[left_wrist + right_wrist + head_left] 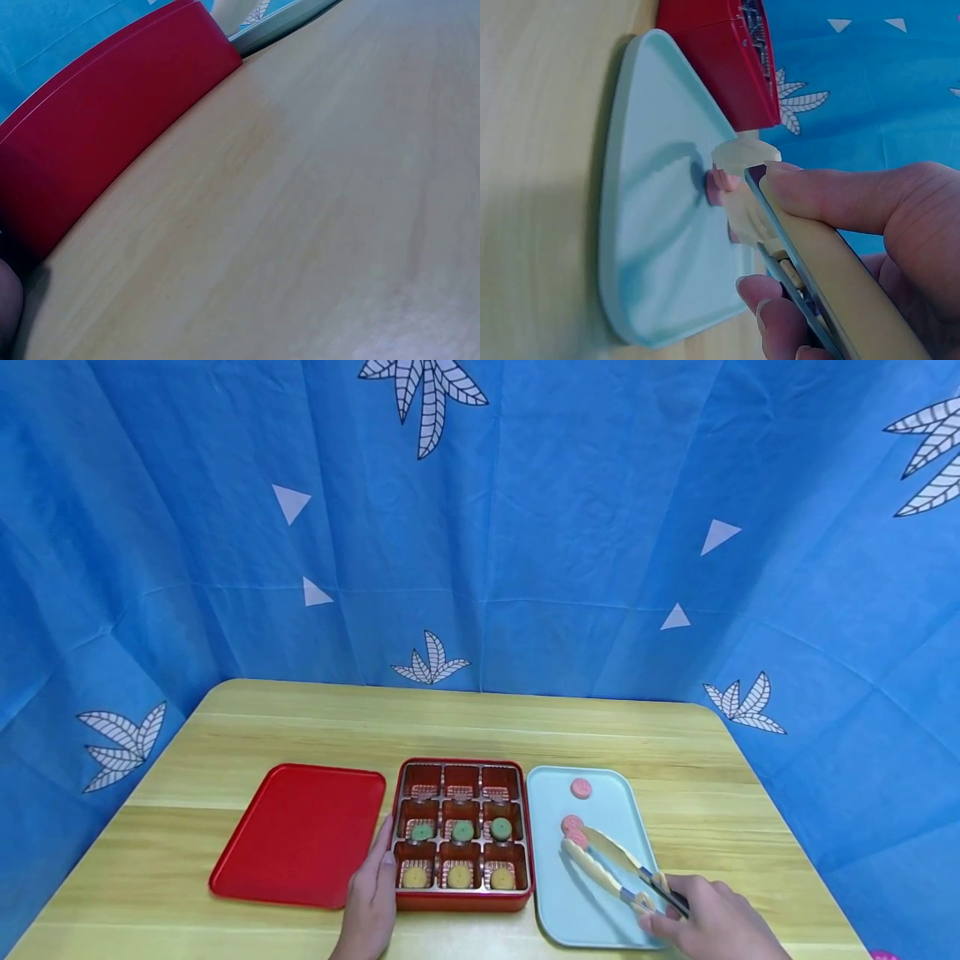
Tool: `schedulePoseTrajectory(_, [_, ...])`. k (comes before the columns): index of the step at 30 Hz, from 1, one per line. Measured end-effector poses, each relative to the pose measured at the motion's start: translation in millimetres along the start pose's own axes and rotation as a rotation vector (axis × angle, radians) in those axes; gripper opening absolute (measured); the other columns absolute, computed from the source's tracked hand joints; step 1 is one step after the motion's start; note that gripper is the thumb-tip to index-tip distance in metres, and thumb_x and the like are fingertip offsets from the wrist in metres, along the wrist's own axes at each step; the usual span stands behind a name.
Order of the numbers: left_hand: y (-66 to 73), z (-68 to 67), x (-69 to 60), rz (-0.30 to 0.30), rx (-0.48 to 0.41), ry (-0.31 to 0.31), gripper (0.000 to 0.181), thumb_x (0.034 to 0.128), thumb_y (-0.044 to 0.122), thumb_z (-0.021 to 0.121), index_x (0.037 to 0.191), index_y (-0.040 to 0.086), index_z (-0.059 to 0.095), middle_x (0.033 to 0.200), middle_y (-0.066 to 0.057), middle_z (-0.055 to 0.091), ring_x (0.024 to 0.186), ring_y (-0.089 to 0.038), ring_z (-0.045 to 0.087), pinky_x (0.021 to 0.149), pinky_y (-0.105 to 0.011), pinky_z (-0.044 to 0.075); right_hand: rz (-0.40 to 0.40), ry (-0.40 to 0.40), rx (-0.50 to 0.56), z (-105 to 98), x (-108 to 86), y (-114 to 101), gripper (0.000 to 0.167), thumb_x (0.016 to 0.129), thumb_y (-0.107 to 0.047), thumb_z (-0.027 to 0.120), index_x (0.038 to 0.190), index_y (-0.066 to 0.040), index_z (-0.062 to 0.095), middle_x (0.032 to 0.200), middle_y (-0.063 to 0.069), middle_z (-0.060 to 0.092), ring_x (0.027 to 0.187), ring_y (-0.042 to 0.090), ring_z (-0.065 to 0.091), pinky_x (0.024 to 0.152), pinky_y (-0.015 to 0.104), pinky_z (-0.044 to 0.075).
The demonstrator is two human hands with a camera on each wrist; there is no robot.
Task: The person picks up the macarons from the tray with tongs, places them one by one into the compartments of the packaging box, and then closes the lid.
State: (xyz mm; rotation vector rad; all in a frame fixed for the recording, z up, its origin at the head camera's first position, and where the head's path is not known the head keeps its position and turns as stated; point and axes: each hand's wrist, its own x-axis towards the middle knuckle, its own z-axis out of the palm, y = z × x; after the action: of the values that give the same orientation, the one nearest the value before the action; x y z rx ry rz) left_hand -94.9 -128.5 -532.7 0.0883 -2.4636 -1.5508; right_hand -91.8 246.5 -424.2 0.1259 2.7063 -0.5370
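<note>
My right hand (716, 914) grips a pair of tongs (840, 277) with cream tips. In the head view the tips stand on either side of a pink round cookie (577, 838) over the light blue tray (592, 910). Just behind it lies another pink cookie (572, 822), and a third pink cookie (581, 788) sits near the tray's far edge. My left hand (367, 902) rests along the left side of a red box (461, 902) with a nine-compartment insert. Green cookies (462, 832) fill its middle row, yellow cookies (459, 877) its front row; the back row holds none.
A red tray (300, 835) lies left of the box, behind and beside my left hand. All stand on a wooden table (600, 727). A blue patterned curtain (525, 527) hangs behind the table.
</note>
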Motion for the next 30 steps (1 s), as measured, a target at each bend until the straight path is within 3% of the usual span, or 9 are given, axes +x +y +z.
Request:
schedulePoseTrajectory(3, [-0.1, -0.1, -0.2, -0.005, 0.003, -0.003, 0.046, 0.1044, 0.021, 0.028, 0.15, 0.016, 0.027, 0.15, -0.003, 0.034, 0.138, -0.025, 0.03, 0.108, -0.04, 0.03, -0.029, 0.021, 0.01, -4.1, 0.6, -5.2, 0.032, 0.072, -0.039, 0.077, 0.071, -0.015, 0.055, 0.056, 0.0, 0.042, 0.055, 0.016, 0.041, 0.053, 0.026, 0.028])
schedulePoseTrajectory(9, [-1.2, -0.1, -0.5, 0.01, 0.011, 0.011, 0.046, 0.1045, 0.023, 0.028, 0.149, 0.014, 0.028, 0.149, -0.001, 0.036, 0.136, -0.018, 0.031, 0.104, -0.013, 0.022, -0.111, 0.099, -0.015, -10.6, 1.0, -21.8, 0.028, 0.072, -0.036, 0.077, 0.069, -0.019, 0.055, 0.056, -0.002, 0.044, 0.053, 0.013, 0.039, 0.049, 0.024, 0.028])
schedulePoseTrajectory(11, [-0.9, 0.0, -0.7, 0.014, 0.01, 0.014, 0.046, 0.1045, 0.023, 0.028, 0.149, 0.014, 0.029, 0.149, -0.001, 0.037, 0.135, -0.017, 0.031, 0.104, -0.015, 0.023, -0.143, 0.129, -0.033, -12.1, 1.1, -28.3, 0.03, 0.071, -0.039, 0.077, 0.067, -0.022, 0.053, 0.054, -0.004, 0.044, 0.051, 0.011, 0.038, 0.048, 0.023, 0.028])
schedulePoseTrajectory(18, [0.1, 0.2, -0.5, 0.03, -0.004, 0.01, 0.046, 0.1045, 0.022, 0.028, 0.149, 0.012, 0.028, 0.149, -0.004, 0.037, 0.136, -0.023, 0.033, 0.106, -0.04, 0.032, -0.238, 0.176, -0.013, -14.2, 7.1, -47.9, 0.033, 0.072, -0.043, 0.077, 0.067, -0.023, 0.052, 0.052, -0.007, 0.042, 0.048, 0.009, 0.035, 0.045, 0.022, 0.026])
schedulePoseTrajectory(24, [0.6, 0.4, -0.7, 0.013, 0.004, 0.018, 0.045, 0.1043, 0.021, 0.029, 0.149, 0.013, 0.029, 0.148, -0.004, 0.039, 0.135, -0.022, 0.033, 0.106, -0.041, 0.031, -0.295, 0.181, -0.007, -11.8, 16.2, -59.1, 0.031, 0.073, -0.042, 0.076, 0.067, -0.025, 0.051, 0.054, -0.009, 0.045, 0.049, 0.008, 0.037, 0.045, 0.022, 0.028])
schedulePoseTrajectory(30, [0.5, 0.6, -0.9, 0.027, 0.016, 0.027, 0.045, 0.1043, 0.021, 0.029, 0.149, 0.012, 0.03, 0.147, -0.003, 0.04, 0.134, -0.02, 0.034, 0.106, -0.039, 0.031, -0.284, 0.167, 0.012, -9.6, 25.3, -67.2, 0.03, 0.073, -0.037, 0.077, 0.066, -0.022, 0.052, 0.054, -0.006, 0.045, 0.049, 0.011, 0.038, 0.045, 0.024, 0.028])
